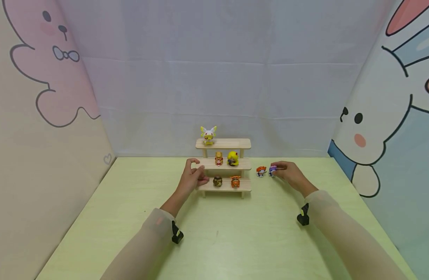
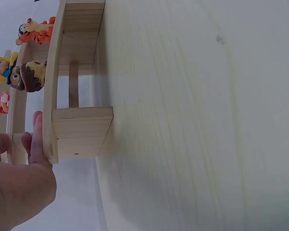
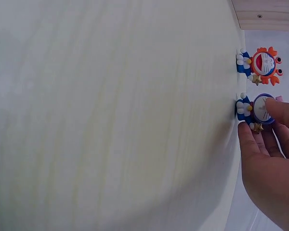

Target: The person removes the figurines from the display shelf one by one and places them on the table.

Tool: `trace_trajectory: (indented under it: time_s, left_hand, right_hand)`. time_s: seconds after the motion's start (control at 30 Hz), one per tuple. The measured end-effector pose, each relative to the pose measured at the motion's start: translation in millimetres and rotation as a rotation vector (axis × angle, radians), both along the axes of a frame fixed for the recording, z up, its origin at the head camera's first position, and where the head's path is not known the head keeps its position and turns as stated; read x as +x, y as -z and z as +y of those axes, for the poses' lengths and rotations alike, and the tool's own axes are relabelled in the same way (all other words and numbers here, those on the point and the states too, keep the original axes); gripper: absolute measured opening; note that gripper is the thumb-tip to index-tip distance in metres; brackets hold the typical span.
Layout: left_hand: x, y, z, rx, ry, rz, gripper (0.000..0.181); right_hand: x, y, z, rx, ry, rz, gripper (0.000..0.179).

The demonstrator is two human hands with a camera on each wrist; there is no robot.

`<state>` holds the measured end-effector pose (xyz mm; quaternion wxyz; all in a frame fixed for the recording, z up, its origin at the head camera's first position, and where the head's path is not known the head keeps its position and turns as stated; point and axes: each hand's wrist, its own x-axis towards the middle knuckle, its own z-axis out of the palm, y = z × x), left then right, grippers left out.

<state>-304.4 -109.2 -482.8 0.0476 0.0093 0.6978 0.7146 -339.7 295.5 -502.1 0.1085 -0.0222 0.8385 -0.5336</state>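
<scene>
A three-tier wooden display stand [image 1: 223, 163] stands on the table, and my left hand [image 1: 191, 178] grips its left end. In the left wrist view, fingers [image 2: 37, 139] of that hand lie against the bottom tier while the thumb is by the tier above. My right hand [image 1: 290, 175] pinches a small blue-and-white figurine with a purple hat [image 1: 272, 170] by its head. Its base seems to stand on the table in the right wrist view. Beside it is a similar figurine with an orange crab hat [image 3: 265, 66], untouched.
A white-and-yellow eared figurine [image 1: 208, 135] occupies the top tier. A small bear-like figurine [image 1: 218, 158] and a yellow-haired figurine [image 1: 232, 158] are on the middle one; an owl [image 1: 217, 181] and an orange tiger [image 1: 235, 181] are below. Cloth walls [image 1: 218, 85] enclose the table [image 1: 214, 241].
</scene>
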Motion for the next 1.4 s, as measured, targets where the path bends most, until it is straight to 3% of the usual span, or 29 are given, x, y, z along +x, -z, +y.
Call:
trace_trajectory:
  time_s: [0.23, 0.87, 1.13, 1.4]
  left_hand:
    - [-1.1, 1.1, -0.4, 0.005, 0.005, -0.002, 0.032]
    - [-1.7, 0.9, -0.1, 0.010, 0.011, 0.013, 0.027]
    - [-1.6, 1.1, -0.7, 0.011, 0.015, 0.018, 0.027]
    - [-0.2, 0.3, 0.0, 0.017, 0.013, 0.017, 0.028]
  right_hand:
    - [2.9, -1.9, 0, 0.040, 0.008, 0.015, 0.046]
    - [9.0, -6.7, 6, 0.027, 0.008, 0.043, 0.047]
    - [7.0, -16.0, 12, -0.062, -0.028, 0.067, 0.048]
    - [7.0, -24.4, 15, -0.083, -0.042, 0.050, 0.051]
